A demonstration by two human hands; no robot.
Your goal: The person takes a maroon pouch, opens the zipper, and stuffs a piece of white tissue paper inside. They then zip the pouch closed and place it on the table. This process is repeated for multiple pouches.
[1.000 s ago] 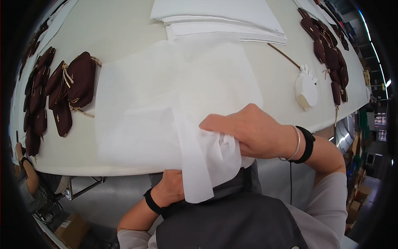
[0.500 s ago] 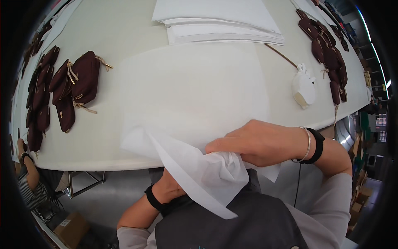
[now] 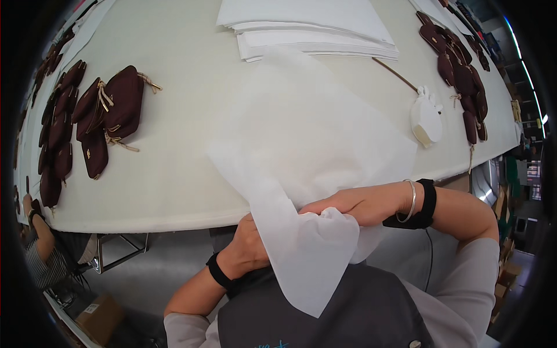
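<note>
A thin white sheet of tissue paper (image 3: 307, 249) lies partly on the table, and its near part hangs over the front edge, gathered in front of my body. My right hand (image 3: 358, 204) grips the bunched paper at its crumpled fold, fingers closed and partly covered by it. On the other side my left hand (image 3: 248, 245) has its fingers curled at the paper's edge, with the fingertips hidden behind the sheet. A loose corner of the paper droops over my dark apron. Whether anything lies inside the gathered paper cannot be seen.
A stack of white sheets (image 3: 313, 35) lies at the far middle of the pale table (image 3: 180, 191). Dark maroon pouches (image 3: 125, 104) are grouped at left, more pouches (image 3: 467, 81) at right. A white object (image 3: 426, 119) with a brown stick stands right. Another person's arm (image 3: 42, 229) shows far left.
The sheet on the table has shifted right and turned, one corner now pointing away from me. My left hand has risen beside the paper. My right hand has dropped slightly, still gripping the paper.
</note>
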